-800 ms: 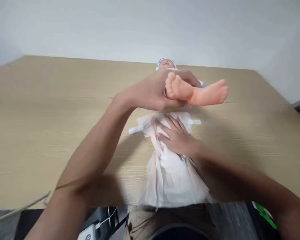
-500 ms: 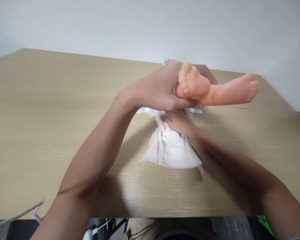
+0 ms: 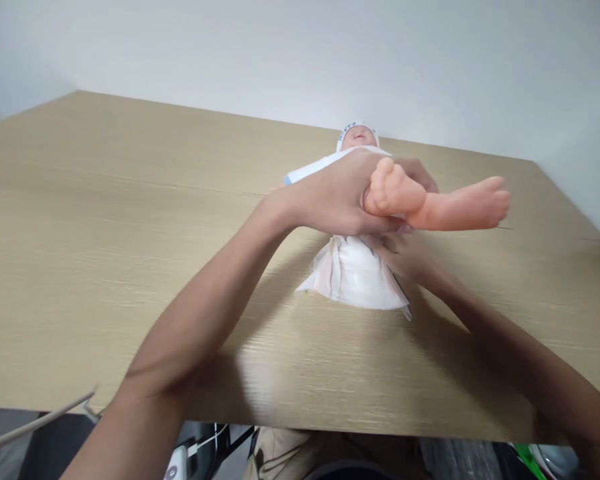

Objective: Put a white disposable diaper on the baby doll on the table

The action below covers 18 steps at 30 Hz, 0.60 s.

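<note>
A baby doll (image 3: 445, 203) in a white cap and white top lies on its back on the wooden table (image 3: 105, 220), head toward the wall. My left hand (image 3: 340, 197) is closed around the doll's legs at the ankles and holds them lifted, feet pointing right. A white diaper (image 3: 355, 273) lies spread under the doll's bottom, its near end toward me. My right hand (image 3: 405, 257) reaches under the raised legs onto the diaper; its fingers are mostly hidden there.
The table's near edge runs along the bottom of the view. A pale cable (image 3: 35, 420) hangs at the lower left. Below the edge, dark items and a green object (image 3: 527, 450) lie on the floor. A plain white wall stands behind.
The diaper has slid away from the table's near edge, farther under the doll. My right hand moved forward with it, beneath the legs. The doll's head is in view again.
</note>
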Available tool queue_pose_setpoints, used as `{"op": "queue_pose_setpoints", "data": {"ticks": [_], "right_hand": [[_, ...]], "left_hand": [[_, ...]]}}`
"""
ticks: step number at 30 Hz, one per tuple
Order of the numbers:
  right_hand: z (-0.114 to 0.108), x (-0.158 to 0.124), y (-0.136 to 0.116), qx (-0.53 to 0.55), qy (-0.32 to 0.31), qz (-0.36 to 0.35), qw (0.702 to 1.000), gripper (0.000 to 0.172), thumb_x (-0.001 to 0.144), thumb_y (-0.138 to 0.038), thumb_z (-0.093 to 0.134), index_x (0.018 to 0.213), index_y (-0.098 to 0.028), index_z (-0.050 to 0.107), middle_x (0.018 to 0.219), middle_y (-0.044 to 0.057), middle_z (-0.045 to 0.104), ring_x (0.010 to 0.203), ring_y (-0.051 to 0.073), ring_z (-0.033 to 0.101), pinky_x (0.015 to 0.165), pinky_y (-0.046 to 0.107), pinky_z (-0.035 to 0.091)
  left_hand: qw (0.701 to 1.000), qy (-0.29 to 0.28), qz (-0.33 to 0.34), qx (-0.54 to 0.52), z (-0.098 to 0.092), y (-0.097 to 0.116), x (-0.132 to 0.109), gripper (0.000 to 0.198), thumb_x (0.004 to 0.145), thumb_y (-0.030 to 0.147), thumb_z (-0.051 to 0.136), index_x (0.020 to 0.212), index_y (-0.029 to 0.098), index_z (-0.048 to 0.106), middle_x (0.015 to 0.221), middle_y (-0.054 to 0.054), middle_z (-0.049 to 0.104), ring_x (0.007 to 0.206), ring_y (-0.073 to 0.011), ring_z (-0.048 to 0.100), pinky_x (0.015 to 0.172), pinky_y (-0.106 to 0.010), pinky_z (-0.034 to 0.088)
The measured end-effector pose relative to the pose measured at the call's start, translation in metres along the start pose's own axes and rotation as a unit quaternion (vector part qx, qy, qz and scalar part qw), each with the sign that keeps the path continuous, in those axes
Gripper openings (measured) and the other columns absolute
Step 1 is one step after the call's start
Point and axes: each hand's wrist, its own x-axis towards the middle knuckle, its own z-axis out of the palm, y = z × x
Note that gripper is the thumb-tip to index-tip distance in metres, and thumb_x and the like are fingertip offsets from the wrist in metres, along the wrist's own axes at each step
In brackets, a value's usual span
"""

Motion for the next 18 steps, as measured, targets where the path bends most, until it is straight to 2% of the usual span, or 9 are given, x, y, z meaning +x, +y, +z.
{"op": "queue_pose_setpoints", "data": {"ticks": [2, 3, 5, 6, 9, 11, 14, 18], "right_hand": [[-0.012, -0.022, -0.003, -0.031, 0.095, 0.004, 0.995, 0.031, 0.106, -0.055, 0.068, 0.110, -0.025, 0.072, 0.111, 0.011, 0.079, 0.105, 0.034, 0.075, 0.095, 0.053, 0.063], [-0.017, -0.031, -0.005, -0.036, 0.149, 0.000, 0.988, 0.034, 0.102, -0.055, 0.074, 0.116, -0.025, 0.069, 0.112, 0.011, 0.078, 0.105, 0.035, 0.075, 0.095, 0.055, 0.064], [-0.023, -0.039, -0.010, -0.026, 0.226, -0.034, 0.973, 0.055, 0.093, -0.053, 0.085, 0.135, -0.026, 0.061, 0.127, 0.013, 0.075, 0.117, 0.037, 0.073, 0.102, 0.060, 0.063], [-0.025, -0.039, -0.013, -0.015, 0.234, -0.062, 0.970, 0.066, 0.091, -0.051, 0.088, 0.144, -0.027, 0.056, 0.137, 0.014, 0.072, 0.127, 0.038, 0.071, 0.109, 0.062, 0.061], [-0.028, -0.027, -0.021, 0.030, 0.177, -0.139, 0.974, 0.083, 0.094, -0.042, 0.086, 0.164, -0.031, 0.042, 0.161, 0.014, 0.060, 0.150, 0.038, 0.059, 0.125, 0.062, 0.052], [-0.030, -0.017, -0.023, 0.048, 0.110, -0.167, 0.979, 0.084, 0.097, -0.035, 0.080, 0.170, -0.031, 0.038, 0.166, 0.012, 0.058, 0.154, 0.036, 0.057, 0.129, 0.058, 0.051], [-0.035, -0.010, -0.017, 0.023, 0.033, -0.190, 0.981, 0.068, 0.101, -0.023, 0.070, 0.165, -0.032, 0.052, 0.158, 0.007, 0.068, 0.149, 0.033, 0.062, 0.131, 0.053, 0.049], [-0.043, -0.019, 0.002, -0.023, 0.008, -0.234, 0.972, 0.050, 0.102, -0.018, 0.060, 0.150, -0.032, 0.067, 0.149, 0.004, 0.074, 0.146, 0.031, 0.065, 0.138, 0.057, 0.037]], "left_hand": [[0.997, -0.051, 0.048, -0.017, 0.006, 0.000, -0.005, 0.037, 0.091, 0.017, 0.078, 0.127, 0.021, 0.077, 0.128, -0.002, 0.081, 0.118, -0.0252, 0.078, 0.103, -0.040, 0.065], [0.996, -0.058, 0.058, -0.022, 0.009, -0.002, -0.008, 0.037, 0.092, 0.019, 0.079, 0.129, 0.018, 0.076, 0.129, -0.005, 0.081, 0.119, -0.0254, 0.077, 0.105, -0.041, 0.064], [0.998, -0.041, 0.045, -0.024, 0.016, -0.006, -0.013, 0.037, 0.094, 0.022, 0.080, 0.130, 0.016, 0.075, 0.128, -0.007, 0.082, 0.117, -0.0250, 0.077, 0.106, -0.041, 0.063], [0.998, -0.038, 0.043, -0.020, 0.020, -0.008, -0.016, 0.037, 0.094, 0.022, 0.080, 0.130, 0.017, 0.075, 0.128, -0.007, 0.082, 0.116, -0.0245, 0.077, 0.104, -0.040, 0.063], [0.997, -0.024, 0.070, -0.004, 0.031, -0.013, -0.023, 0.036, 0.093, 0.022, 0.077, 0.129, 0.021, 0.076, 0.132, -0.007, 0.082, 0.118, -0.0247, 0.077, 0.103, -0.039, 0.062], [0.996, -0.009, 0.088, 0.015, 0.035, -0.016, -0.029, 0.036, 0.094, 0.026, 0.078, 0.130, 0.023, 0.076, 0.136, -0.008, 0.080, 0.126, -0.0267, 0.075, 0.109, -0.041, 0.060], [0.994, -0.006, 0.089, 0.067, 0.033, -0.022, -0.045, 0.040, 0.095, 0.039, 0.084, 0.131, 0.025, 0.075, 0.137, -0.009, 0.079, 0.129, -0.0288, 0.072, 0.114, -0.046, 0.057], [0.984, -0.013, 0.085, 0.156, 0.017, -0.040, -0.079, 0.038, 0.096, 0.048, 0.084, 0.127, 0.027, 0.076, 0.130, -0.009, 0.080, 0.125, -0.0305, 0.071, 0.116, -0.052, 0.053]]}}
